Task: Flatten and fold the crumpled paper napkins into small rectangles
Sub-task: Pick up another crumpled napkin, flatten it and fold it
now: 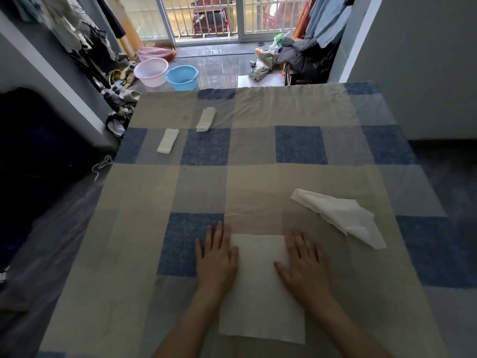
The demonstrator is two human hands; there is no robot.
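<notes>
A white paper napkin (260, 288) lies spread flat on the checked cloth in front of me. My left hand (216, 257) presses palm-down on its left edge, fingers apart. My right hand (304, 262) rests flat on its right edge, fingers spread. A crumpled napkin (340, 215) lies loose to the right, beyond my right hand. Two napkins folded into small rectangles sit at the far left: the nearer folded napkin (167, 140) and the farther folded napkin (206, 119).
The blue and beige checked cloth (258, 182) covers the whole table. Beyond its far edge stand a pink basin (151, 71) and a blue basin (182, 77) on the floor, with clothes piled on both sides. A grey wall is at the right.
</notes>
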